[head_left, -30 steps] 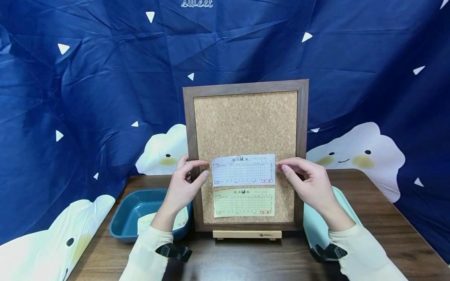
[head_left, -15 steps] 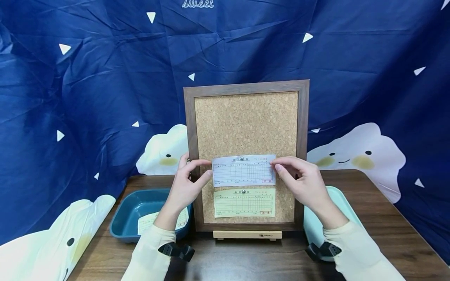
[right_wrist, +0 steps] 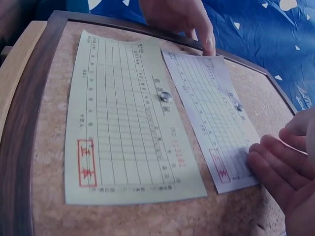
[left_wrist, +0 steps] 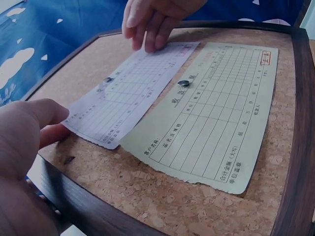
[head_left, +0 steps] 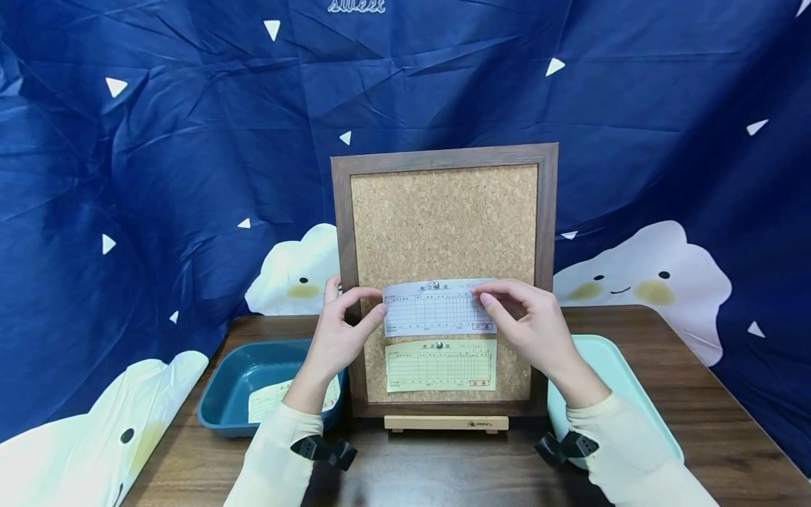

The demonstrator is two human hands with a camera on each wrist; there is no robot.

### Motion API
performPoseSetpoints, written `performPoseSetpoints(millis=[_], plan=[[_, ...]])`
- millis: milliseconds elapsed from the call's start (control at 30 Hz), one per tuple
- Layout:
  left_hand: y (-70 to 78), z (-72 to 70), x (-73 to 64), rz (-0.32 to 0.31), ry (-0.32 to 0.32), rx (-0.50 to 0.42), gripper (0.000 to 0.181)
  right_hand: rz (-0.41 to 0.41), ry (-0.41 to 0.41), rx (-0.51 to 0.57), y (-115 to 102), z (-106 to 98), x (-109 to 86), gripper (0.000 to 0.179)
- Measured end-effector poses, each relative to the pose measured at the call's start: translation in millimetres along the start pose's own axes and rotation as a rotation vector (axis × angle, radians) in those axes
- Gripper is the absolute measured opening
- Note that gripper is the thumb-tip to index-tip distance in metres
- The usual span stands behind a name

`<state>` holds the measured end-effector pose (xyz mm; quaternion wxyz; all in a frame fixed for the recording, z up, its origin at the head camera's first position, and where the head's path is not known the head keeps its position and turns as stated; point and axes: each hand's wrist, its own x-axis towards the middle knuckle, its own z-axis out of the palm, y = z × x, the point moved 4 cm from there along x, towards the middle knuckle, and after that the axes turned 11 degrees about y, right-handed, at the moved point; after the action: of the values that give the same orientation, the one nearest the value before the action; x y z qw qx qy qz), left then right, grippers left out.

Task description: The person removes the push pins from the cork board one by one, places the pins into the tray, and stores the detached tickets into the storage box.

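A framed corkboard (head_left: 443, 218) stands upright on a small wooden easel base (head_left: 446, 423). Pinned to its lower half are a white-lilac receipt slip (head_left: 431, 313) and, below it, a pale green receipt slip (head_left: 437, 370). One silver pushpin (right_wrist: 165, 97) fixes the green slip; another pushpin (right_wrist: 238, 106) fixes the lilac one. My left hand (head_left: 336, 327) holds the board's left edge, thumb and index finger in front beside the lilac slip, other fingers behind the frame. Fingertips of my right hand (head_left: 526, 324) touch the lilac slip's right part, the fingers loosely bent.
A blue basin (head_left: 218, 401) with a pale receipt slip (head_left: 265, 401) inside stands left of the board. At the right lies a mint-green tray (head_left: 624, 394), partly under the right forearm. Dark blue cloth (head_left: 190, 176) hangs behind the brown wooden table (head_left: 716, 415).
My right hand has moved left from the lilac slip's right edge onto its face. The left hand has shifted only slightly right; board and slips stay in place.
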<state>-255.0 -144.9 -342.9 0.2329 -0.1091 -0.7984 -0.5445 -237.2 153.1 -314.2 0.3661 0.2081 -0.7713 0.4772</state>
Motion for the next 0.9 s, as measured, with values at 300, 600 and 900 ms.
performPoseSetpoints(millis=[300, 600, 900], plan=[[-3.6, 5.4, 1.6, -0.015, 0.014, -0.051, 0.021, 0.031, -0.025, -0.025, -4.6, 7.7, 4.2, 0.016], [-3.2, 6.2, 3.4, -0.015, 0.022, -0.064, 0.018, 0.016, -0.009, -0.005, -6.9, 15.0, 5.0, 0.015], [-2.4, 5.7, 0.8, -0.067, 0.014, -0.058, 0.019, 0.016, -0.048, -0.004, -10.6, 23.8, 7.8, 0.014]])
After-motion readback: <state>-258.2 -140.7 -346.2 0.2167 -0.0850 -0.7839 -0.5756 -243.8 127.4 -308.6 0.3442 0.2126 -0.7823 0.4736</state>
